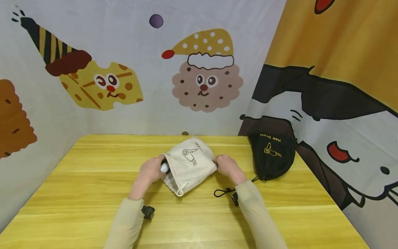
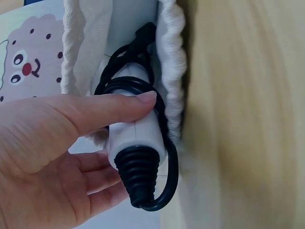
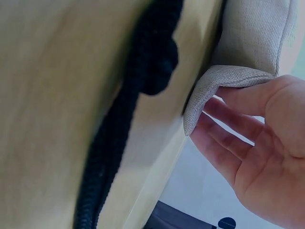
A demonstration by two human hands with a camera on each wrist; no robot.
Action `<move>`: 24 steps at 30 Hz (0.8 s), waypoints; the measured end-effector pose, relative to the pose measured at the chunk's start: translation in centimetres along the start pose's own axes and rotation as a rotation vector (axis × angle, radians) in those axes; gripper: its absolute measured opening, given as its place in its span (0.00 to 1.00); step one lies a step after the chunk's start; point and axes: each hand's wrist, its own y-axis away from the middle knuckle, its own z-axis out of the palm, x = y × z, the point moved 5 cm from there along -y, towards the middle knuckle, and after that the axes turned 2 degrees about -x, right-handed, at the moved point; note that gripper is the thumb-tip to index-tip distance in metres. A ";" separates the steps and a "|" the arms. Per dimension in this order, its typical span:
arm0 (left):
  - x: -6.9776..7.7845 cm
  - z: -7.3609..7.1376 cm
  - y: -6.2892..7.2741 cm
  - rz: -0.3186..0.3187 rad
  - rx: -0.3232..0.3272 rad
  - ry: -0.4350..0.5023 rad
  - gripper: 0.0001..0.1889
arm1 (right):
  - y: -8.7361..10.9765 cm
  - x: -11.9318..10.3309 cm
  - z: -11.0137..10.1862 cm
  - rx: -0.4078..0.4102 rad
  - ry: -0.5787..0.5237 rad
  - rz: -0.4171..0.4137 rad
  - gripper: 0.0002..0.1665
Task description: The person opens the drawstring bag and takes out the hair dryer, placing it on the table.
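Observation:
A beige drawstring bag (image 1: 192, 166) with a hair dryer drawing lies mid-table, its mouth toward the left. Partly inside it is a white hair dryer (image 2: 138, 131), handle outward, with a black cord (image 2: 164, 157) wound round the handle. My left hand (image 1: 151, 170) grips that handle at the bag's mouth, thumb over the cord and fingers beneath. The dryer's head is hidden in the cloth. At the bag's opposite end, my right hand (image 1: 228, 166) pinches a folded corner (image 3: 205, 93) of the fabric between thumb and fingers.
To the right, a black drawstring bag (image 1: 273, 159) marked "Hair Dryer" lies near the table's right edge. Its black cord (image 1: 221, 192) trails leftward near my right wrist. A printed cloth backdrop (image 1: 124, 34) stands behind the wooden table (image 1: 77, 193).

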 end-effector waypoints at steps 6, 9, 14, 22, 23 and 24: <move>0.0 -1.0 0.4 0.003 -0.043 0.009 0.30 | -0.1 -0.3 0.1 -0.014 0.026 0.008 0.14; 0.0 -1.4 0.6 0.000 -0.060 0.003 0.30 | 0.0 -0.5 0.0 -0.012 0.026 0.001 0.11; -0.3 -1.7 0.8 0.004 -0.085 0.007 0.32 | 0.0 -0.8 -0.2 -0.007 0.050 -0.009 0.11; -0.9 -2.1 1.3 0.008 -0.087 0.008 0.33 | 0.2 -0.8 -0.2 0.012 0.054 -0.004 0.09; -0.9 -2.1 1.3 0.009 -0.086 0.010 0.33 | 0.2 -0.8 -0.2 0.014 0.054 -0.006 0.09; -1.0 -2.2 1.4 0.012 -0.083 0.009 0.32 | 0.2 -0.8 -0.2 0.016 0.053 -0.007 0.09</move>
